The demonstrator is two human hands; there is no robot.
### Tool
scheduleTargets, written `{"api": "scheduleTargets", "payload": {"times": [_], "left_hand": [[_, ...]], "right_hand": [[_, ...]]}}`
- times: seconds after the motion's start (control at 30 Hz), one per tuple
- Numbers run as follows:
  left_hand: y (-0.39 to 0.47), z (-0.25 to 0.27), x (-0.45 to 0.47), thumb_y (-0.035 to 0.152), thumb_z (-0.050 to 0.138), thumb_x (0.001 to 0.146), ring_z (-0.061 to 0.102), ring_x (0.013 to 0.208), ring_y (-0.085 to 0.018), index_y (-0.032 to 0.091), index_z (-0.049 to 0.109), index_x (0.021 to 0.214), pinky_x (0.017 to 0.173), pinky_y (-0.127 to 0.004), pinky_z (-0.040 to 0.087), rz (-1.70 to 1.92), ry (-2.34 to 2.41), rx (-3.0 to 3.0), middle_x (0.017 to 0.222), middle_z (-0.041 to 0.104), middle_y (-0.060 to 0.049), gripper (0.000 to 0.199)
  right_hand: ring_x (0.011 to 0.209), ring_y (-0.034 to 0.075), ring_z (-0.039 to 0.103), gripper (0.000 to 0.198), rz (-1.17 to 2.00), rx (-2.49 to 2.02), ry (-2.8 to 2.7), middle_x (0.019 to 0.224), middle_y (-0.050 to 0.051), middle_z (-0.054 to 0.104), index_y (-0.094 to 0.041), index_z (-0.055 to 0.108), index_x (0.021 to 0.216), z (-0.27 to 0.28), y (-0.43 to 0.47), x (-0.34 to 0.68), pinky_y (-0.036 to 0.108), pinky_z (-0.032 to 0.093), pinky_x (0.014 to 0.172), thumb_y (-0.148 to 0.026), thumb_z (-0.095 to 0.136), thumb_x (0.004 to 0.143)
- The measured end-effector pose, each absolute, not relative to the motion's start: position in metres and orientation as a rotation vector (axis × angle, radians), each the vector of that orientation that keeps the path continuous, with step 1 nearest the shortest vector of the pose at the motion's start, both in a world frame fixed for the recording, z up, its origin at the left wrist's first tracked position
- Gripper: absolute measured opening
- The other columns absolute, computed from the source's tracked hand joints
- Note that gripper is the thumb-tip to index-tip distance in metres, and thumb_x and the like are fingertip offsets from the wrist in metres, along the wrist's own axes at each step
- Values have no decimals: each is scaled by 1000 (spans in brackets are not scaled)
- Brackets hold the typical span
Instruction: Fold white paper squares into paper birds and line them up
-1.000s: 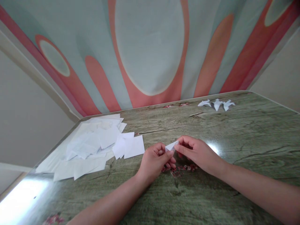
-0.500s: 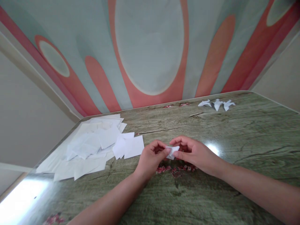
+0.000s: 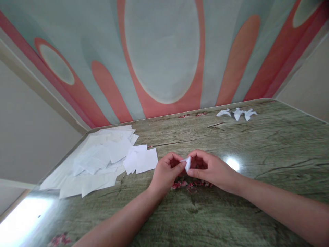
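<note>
Between my two hands is a small folded piece of white paper [image 3: 187,164], held just above the table. My left hand [image 3: 166,171] pinches its left side between thumb and fingers. On the right edge, the fingertips and thumb of my right hand [image 3: 209,167] close around the paper, with a gap showing behind them. Part of the paper is hidden by the fingers. Three white folded paper birds [image 3: 238,114] stand in a row at the back right of the table.
A wide pile of loose white paper sheets [image 3: 100,183] covers the table's left side. Several small paper squares [image 3: 146,160] lie near my left hand. The wood-patterned table [image 3: 277,144] meets a patterned wall panel [image 3: 164,109] at its back edge.
The folded paper has changed shape between my fingers: its right part, flat and spread before, now looks narrower and more upright. My right hand has shifted slightly left.
</note>
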State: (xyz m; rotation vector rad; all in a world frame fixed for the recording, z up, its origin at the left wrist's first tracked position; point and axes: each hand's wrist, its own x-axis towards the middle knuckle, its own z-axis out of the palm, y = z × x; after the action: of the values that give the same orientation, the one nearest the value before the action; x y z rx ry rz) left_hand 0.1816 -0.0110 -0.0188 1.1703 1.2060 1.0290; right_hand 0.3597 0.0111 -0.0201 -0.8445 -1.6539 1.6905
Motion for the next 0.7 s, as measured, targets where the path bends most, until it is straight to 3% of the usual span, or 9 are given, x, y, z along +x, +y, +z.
{"api": "scheduleTargets", "payload": {"times": [0.33,0.57,0.7], "left_hand": [[-19,-16,183,18,63,82,59,78,-14,17,56,74,71,-25,45,1280,1420,1761,84,62,-2,11],[-19,-14,184,23,60,85,60,63,-12,20,51,88,64,-24,47,1248,1249,1466,76,57,2,10],[-17,-13,182,19,59,84,61,75,-15,18,62,86,70,-25,46,1128,1401,1576,83,63,-2,4]], "right_hand": [[68,12,53,25,1663,-946,-1661,78,0,61,-18,55,91,-20,9,360,24,40,60,-40,62,84],[61,12,51,21,1241,-1203,-1783,68,-1,61,-19,54,72,-10,11,364,25,38,57,-35,58,85],[59,12,53,16,1339,-1144,-1804,70,-2,63,-20,55,78,-13,10,364,24,39,56,-34,56,86]]}}
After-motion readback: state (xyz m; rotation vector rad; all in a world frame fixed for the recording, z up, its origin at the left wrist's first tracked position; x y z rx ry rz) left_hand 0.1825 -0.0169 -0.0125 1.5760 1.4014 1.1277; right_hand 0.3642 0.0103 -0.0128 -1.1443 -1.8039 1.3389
